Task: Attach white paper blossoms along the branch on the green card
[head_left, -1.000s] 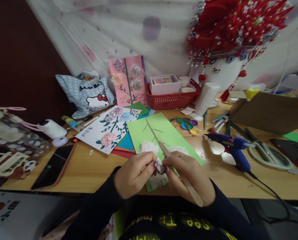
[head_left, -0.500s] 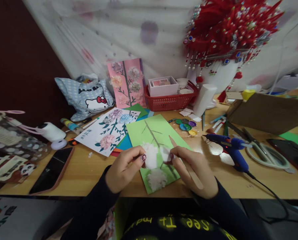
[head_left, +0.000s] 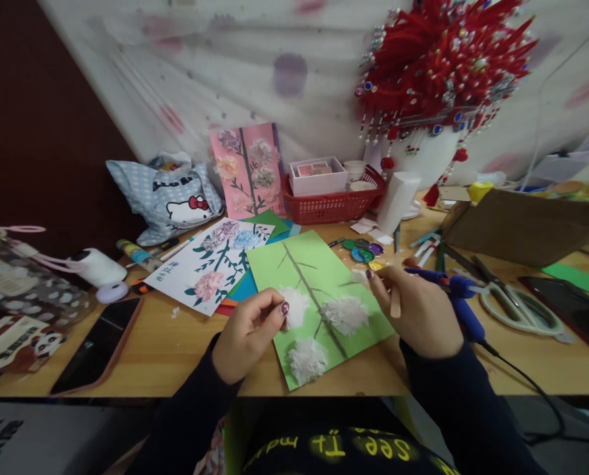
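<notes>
My left hand (head_left: 248,336) pinches the left edge of a fluffy white paper flower (head_left: 295,307) above the green sheet (head_left: 269,260). A dark branch is drawn on that sheet, and two more white flowers lie on it, one (head_left: 344,315) right of the stem and one (head_left: 307,361) near the bottom corner. My right hand (head_left: 420,313) is over the sheet's right edge, its fingers closed round a flat wooden stick (head_left: 396,301). A small white scrap (head_left: 359,277) shows by its fingertips; whether they touch it is unclear.
Paint pots (head_left: 362,251) sit behind the sheet. On the right are a blue glue gun (head_left: 465,307), scissors (head_left: 516,307) and a cardboard box (head_left: 522,224). A red basket (head_left: 331,206), flower pictures (head_left: 215,267) and a bag (head_left: 168,198) stand further back; a phone (head_left: 99,343) lies left.
My right hand has moved right and slightly up, away from the flower at my left hand. The white flower right of the stem now shows fully. My left hand has hardly moved.
</notes>
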The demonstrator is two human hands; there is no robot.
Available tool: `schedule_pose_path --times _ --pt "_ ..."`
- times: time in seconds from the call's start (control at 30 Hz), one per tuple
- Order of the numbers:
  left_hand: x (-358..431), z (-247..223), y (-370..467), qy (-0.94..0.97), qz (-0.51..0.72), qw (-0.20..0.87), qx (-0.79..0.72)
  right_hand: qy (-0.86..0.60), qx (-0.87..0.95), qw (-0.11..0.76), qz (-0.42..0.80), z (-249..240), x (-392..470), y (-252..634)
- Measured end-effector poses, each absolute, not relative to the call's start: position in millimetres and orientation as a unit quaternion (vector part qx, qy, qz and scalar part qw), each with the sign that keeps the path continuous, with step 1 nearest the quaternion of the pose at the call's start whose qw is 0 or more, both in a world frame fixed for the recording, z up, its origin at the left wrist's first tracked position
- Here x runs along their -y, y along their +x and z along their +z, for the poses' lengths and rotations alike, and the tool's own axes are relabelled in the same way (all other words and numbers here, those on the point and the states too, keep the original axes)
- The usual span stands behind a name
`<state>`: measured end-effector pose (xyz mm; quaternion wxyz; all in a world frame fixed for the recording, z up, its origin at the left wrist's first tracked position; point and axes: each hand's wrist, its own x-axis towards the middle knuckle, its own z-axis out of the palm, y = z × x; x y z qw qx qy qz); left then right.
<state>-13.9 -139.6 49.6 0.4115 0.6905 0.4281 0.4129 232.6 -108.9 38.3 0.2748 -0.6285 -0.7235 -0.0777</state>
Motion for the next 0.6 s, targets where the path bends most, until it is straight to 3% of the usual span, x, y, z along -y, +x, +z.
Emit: schedule_pose_path --times 0.13,0.33,0.6 --pt "143 48 -6 0.684 0.416 0.434 -0.414 -0.52 0.742 0.422 -0.03 59 141 214" --pt "151 50 3 0.712 0.408 0.418 -0.39 -0.383 0.846 0.346 0.135 57 161 186" --pt "154 48 9 0.736 0.396 0.414 -0.36 -0.375 0.849 0.337 0.156 50 158 186"
